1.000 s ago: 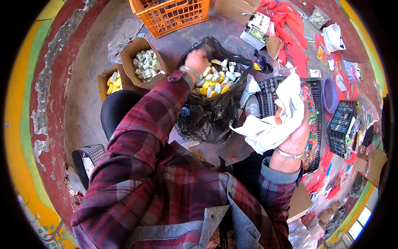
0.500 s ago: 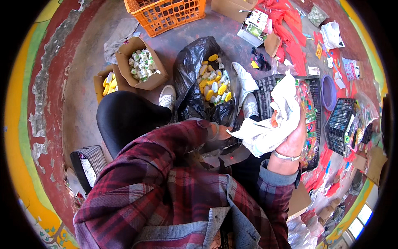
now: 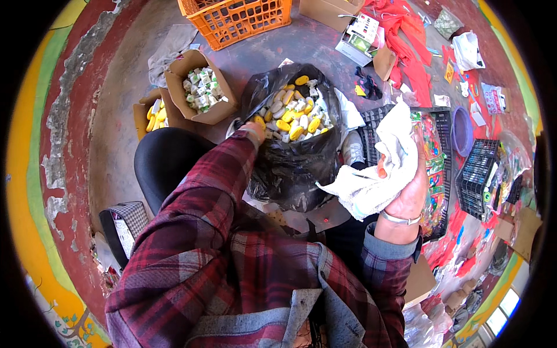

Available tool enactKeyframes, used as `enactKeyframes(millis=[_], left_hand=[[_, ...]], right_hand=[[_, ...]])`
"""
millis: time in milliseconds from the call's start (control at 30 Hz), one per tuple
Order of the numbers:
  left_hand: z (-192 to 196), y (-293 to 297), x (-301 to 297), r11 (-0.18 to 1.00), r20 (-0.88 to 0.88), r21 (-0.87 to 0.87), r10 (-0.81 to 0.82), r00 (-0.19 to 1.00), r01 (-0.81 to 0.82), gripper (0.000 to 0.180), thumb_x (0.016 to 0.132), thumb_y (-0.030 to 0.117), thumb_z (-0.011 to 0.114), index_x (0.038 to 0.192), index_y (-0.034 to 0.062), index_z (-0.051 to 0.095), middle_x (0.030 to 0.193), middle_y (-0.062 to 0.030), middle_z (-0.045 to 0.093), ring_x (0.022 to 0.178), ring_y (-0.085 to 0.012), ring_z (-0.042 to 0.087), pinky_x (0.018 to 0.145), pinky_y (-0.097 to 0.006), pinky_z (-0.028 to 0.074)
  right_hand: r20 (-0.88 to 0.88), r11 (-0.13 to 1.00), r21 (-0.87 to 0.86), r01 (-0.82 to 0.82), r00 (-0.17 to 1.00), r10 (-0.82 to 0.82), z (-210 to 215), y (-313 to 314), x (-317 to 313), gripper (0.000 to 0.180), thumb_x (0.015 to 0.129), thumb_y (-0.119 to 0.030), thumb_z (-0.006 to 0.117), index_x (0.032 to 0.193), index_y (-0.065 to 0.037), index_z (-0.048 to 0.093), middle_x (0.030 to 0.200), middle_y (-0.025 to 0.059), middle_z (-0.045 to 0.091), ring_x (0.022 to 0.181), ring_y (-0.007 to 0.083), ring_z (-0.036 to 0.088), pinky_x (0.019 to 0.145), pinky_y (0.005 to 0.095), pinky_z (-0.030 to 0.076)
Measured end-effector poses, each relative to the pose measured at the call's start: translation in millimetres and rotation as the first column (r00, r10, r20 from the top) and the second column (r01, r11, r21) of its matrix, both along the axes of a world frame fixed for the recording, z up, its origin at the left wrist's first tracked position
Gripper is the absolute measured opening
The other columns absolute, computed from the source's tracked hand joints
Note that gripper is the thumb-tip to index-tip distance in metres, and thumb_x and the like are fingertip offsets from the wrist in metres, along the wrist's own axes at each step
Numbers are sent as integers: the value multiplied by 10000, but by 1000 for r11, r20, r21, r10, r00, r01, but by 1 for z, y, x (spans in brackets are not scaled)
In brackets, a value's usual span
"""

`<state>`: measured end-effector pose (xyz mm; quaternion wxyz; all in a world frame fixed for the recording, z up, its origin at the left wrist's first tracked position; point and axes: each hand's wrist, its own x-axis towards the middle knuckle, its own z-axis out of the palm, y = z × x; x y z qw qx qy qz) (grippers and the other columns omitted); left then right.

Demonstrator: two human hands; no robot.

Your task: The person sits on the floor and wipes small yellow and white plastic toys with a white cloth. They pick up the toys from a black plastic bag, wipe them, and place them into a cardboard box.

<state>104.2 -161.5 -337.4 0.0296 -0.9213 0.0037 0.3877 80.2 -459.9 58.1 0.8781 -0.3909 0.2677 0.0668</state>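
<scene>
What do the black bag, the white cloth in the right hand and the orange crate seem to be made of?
Black bag: thin plastic film, glossy, judging by its crinkles and bright highlights.
White cloth: matte fabric, possibly cotton, going by its soft folds; fibre unclear.
Orange crate: probably moulded plastic, smooth-looking, given its even colour and lattice walls.

No legible text, tiny print on white-green box (image 3: 362,36)

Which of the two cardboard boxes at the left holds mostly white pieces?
The box nearer the black bag; the farther box holds mostly yellow pieces.
</scene>
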Motion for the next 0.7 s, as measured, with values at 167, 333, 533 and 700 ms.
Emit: enactKeyframes(millis=[167, 333, 533, 700], left_hand=[[40, 12, -17, 839, 196, 116, 505, 840, -531, 269, 838, 226, 472, 1019, 96, 625, 1046, -137, 615, 956, -255, 611, 798, -382, 495], [62, -21, 5, 966, 180, -99, 254, 950, -239, 261, 825, 227, 488, 966, 76, 647, 995, -128, 634, 918, -271, 619, 764, -381, 502], [68, -132, -28, 737, 56, -650, -197, 979, 186, 209, 776, 185, 520, 870, 39, 637, 899, -191, 619, 826, -351, 596, 736, -423, 471], [56, -159, -61, 645, 119, -716, -264, 957, 267, 214, 765, 181, 529, 887, 34, 626, 886, -192, 615, 844, -353, 589, 745, -432, 464]], right_hand=[[-22, 999, -22, 34, 999, -34, 3, 6, -2, 312, 899, -274, 477, 1075, -24, 540, 855, 118, 637, 605, 200, 609, 455, 288, 485], [34, 999, -1, -38, 999, 38, -2, 0, -7, 345, 889, -232, 504, 1121, 22, 526, 1009, 118, 609, 876, 203, 602, 748, 312, 490], [43, 997, 18, -75, 996, 74, -5, -5, -6, 337, 889, -232, 506, 1107, 24, 531, 991, 115, 613, 861, 200, 605, 734, 306, 491], [38, 1000, -16, -12, 999, 13, -6, -12, -9, 330, 888, -228, 508, 1102, 21, 535, 978, 110, 617, 853, 191, 606, 717, 300, 491]])
